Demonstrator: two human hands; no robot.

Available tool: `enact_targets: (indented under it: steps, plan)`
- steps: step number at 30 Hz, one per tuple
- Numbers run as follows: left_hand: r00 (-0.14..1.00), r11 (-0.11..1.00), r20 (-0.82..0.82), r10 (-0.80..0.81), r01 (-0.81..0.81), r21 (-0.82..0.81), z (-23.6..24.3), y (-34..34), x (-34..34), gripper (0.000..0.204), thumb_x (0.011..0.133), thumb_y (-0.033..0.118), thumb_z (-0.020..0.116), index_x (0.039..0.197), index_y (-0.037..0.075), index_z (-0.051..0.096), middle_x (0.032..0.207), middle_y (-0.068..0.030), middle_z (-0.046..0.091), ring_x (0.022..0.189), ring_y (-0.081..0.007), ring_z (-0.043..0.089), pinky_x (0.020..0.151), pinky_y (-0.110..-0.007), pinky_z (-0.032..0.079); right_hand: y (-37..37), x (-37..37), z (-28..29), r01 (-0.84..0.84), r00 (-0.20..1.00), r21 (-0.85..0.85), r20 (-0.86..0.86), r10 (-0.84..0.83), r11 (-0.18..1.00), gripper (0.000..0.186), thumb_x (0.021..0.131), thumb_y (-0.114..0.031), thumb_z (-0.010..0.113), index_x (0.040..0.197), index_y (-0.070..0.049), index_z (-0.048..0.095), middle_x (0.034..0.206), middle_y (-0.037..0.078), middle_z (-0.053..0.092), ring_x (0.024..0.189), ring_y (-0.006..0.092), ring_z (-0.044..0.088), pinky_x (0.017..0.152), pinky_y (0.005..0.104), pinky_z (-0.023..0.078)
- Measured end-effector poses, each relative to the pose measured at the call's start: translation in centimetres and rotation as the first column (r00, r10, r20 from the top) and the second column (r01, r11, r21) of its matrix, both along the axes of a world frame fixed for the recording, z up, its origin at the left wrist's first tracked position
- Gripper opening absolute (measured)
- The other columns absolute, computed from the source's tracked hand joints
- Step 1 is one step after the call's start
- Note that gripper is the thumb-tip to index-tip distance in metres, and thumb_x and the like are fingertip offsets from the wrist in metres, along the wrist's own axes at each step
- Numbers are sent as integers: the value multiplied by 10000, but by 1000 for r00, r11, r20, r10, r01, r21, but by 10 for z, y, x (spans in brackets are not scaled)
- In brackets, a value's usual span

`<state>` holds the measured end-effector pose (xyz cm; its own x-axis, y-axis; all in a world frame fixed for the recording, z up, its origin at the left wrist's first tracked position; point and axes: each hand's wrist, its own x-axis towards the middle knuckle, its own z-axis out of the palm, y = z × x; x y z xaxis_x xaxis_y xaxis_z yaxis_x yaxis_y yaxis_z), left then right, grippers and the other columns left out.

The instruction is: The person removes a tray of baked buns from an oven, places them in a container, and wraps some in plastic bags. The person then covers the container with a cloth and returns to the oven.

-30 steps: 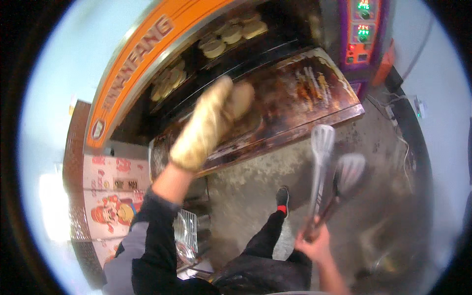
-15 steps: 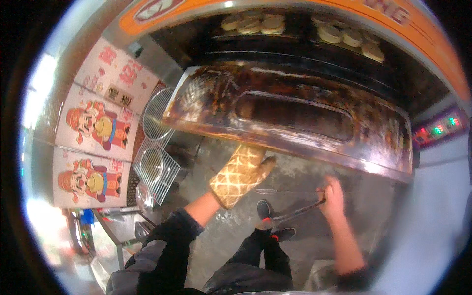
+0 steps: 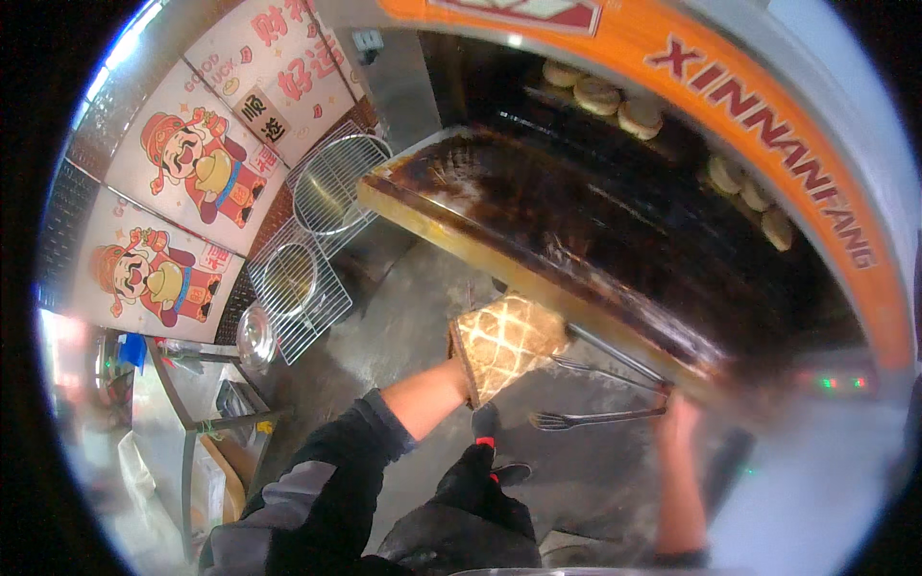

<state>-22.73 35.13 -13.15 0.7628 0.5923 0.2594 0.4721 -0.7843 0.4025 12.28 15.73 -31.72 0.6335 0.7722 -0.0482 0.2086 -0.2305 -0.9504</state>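
My left hand, in a tan checked oven mitt (image 3: 509, 344), is at the front edge of the lowered oven door (image 3: 538, 226). It closes round the door's bar handle (image 3: 619, 353); the fingers inside the mitt are hidden. The door's inner face is brown and stained, with a thick yellowish edge. My bare right hand (image 3: 678, 422), partly blurred, grips metal tongs (image 3: 615, 419) close to the door's right end. The tongs' jaws stand apart, pointing left toward the mitt. Round flat breads (image 3: 619, 108) lie inside the oven, behind the door.
Wire racks (image 3: 303, 288) with round metal pans stand at the left, beside a wall of printed panels (image 3: 192, 173). A metal-framed table (image 3: 187, 427) is at the lower left. An orange oven hood (image 3: 740, 82) curves overhead, with a lit control panel (image 3: 836, 383) at the right.
The view has turned. The door's angle looks different: its window recess is out of sight, and its thick edge and handle show. The tongs have come up nearer the mitt.
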Motion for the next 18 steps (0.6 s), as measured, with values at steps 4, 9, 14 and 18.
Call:
enact_targets:
  steps: [4, 9, 14, 18]
  plan:
    - [996, 998, 85, -9, 4, 59, 91, 15, 21, 316, 942, 300, 715, 1172, 84, 738, 1149, -155, 722, 1111, -349, 672, 983, -467, 531, 14, 8, 125, -287, 414, -55, 893, 175, 956, 285, 838, -36, 730, 1098, -20, 615, 1049, 169, 685, 987, 420, 637, 840, 523, 488]
    - [990, 957, 121, -73, 36, 288, 176, 45, 58, 296, 897, 288, 732, 1078, 54, 735, 1051, -176, 701, 1047, -388, 662, 972, -499, 525, 68, 16, 255, -221, 418, 34, 906, 62, 975, 311, 842, -95, 779, 1107, -32, 629, 1018, 160, 670, 959, 385, 626, 863, 494, 469]
    - [994, 905, 107, 26, -68, 419, 226, 78, 85, 326, 917, 334, 672, 1010, 28, 735, 1042, -220, 707, 1089, -392, 663, 1030, -519, 502, 109, 33, 327, -158, 459, 49, 888, 29, 986, 238, 909, -169, 764, 1051, -19, 643, 967, 201, 660, 958, 429, 624, 846, 539, 482]
    - [997, 884, 51, 55, -73, 462, 260, 66, 121, 359, 926, 349, 692, 1081, 32, 754, 1142, -222, 715, 1151, -406, 639, 1066, -525, 480, 120, 66, 354, -68, 555, -35, 829, 67, 997, 225, 886, -165, 786, 957, -1, 650, 933, 245, 673, 943, 470, 642, 808, 571, 495]
